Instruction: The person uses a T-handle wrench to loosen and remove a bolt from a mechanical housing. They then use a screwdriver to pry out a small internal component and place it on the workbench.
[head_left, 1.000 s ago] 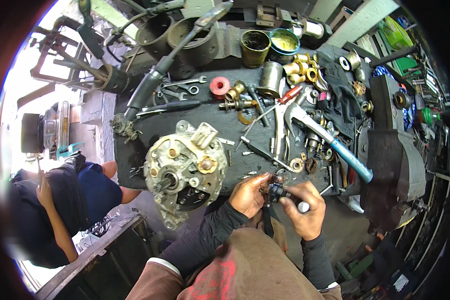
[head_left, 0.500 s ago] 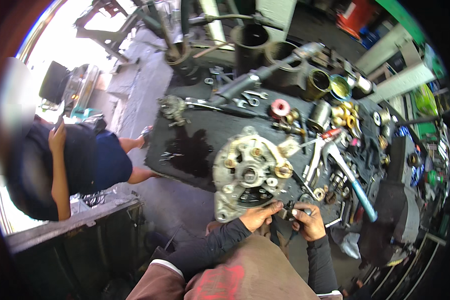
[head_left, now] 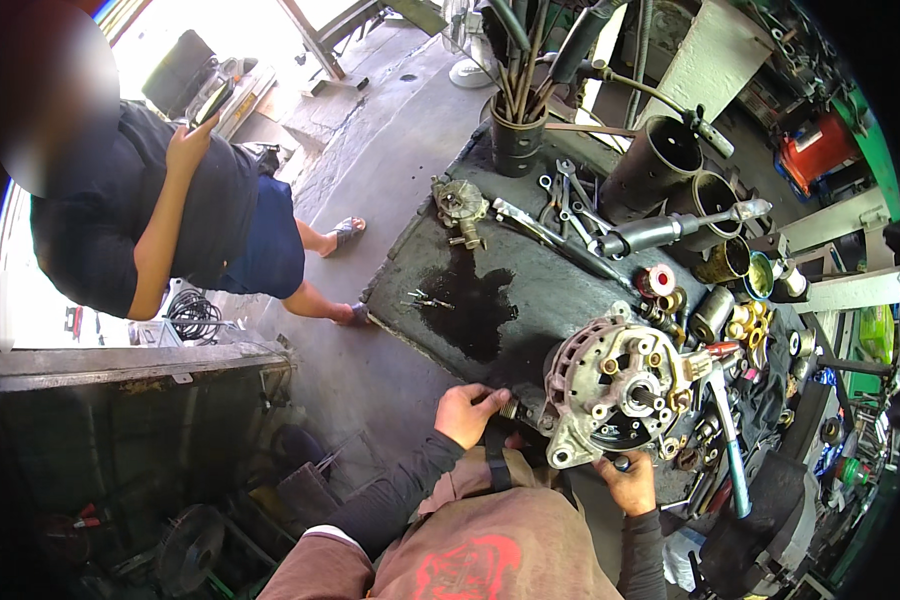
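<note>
left hand (head_left: pixel 467 416) now left of alternator (head_left: pixel 620 385)

Two hands (head_left: pixel 467 415) (head_left: pixel 630 484), one metal housing (head_left: pixel 613 388), one blue-handled hammer (head_left: pixel 729 440), one red spool (head_left: pixel 656 281), perhaps four wrenches (head_left: pixel 576 187)

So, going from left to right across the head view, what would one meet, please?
Standing person → left hand → round metal housing → blue-handled hammer → red object → bright green item.
</note>
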The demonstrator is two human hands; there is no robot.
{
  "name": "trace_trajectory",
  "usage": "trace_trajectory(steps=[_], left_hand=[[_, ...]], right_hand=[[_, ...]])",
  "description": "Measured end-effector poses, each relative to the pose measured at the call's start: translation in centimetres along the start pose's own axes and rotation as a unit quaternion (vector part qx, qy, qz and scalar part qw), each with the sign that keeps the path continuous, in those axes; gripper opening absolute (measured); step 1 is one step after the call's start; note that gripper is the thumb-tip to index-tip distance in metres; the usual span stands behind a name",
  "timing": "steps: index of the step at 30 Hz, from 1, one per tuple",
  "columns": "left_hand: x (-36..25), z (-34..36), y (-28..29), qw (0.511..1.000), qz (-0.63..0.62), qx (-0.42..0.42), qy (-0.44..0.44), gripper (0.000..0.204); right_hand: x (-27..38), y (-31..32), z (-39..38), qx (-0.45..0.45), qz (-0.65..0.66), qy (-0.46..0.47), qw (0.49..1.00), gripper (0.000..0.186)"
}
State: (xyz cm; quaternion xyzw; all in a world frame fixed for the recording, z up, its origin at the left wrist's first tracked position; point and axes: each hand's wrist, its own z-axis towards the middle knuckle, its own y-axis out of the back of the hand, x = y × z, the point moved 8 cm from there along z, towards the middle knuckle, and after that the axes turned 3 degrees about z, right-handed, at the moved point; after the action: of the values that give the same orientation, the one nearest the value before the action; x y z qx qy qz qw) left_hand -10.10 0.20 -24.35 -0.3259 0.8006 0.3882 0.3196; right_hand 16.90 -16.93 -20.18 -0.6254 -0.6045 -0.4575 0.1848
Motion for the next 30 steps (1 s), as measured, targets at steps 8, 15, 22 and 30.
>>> trace_trajectory(steps=[8, 15, 22, 30], left_hand=[[-4.4, 5.0, -0.7, 0.969, 0.168, -0.045, -0.176, 0.034], [-4.8, 6.1, -0.9, 0.965, 0.178, -0.063, -0.182, 0.037], [-3.8, 7.0, 0.5, 0.98, 0.107, -0.103, -0.135, 0.025], [-3.8, 10.2, 13.5, 0.928, 0.223, -0.208, -0.216, 0.013]], right_hand=[[3.5, -3.9, 0.0, 0.008, -0.051, 0.096, 0.994, 0.034], [1.1, -3.2, -1.1, -0.021, -0.072, 0.01, 0.997, 0.029], [1.0, -2.7, -1.2, -0.046, -0.075, 0.017, 0.996, 0.029], [0.2, -2.4, -0.9, -0.047, -0.079, 0.021, 0.996, 0.028]])
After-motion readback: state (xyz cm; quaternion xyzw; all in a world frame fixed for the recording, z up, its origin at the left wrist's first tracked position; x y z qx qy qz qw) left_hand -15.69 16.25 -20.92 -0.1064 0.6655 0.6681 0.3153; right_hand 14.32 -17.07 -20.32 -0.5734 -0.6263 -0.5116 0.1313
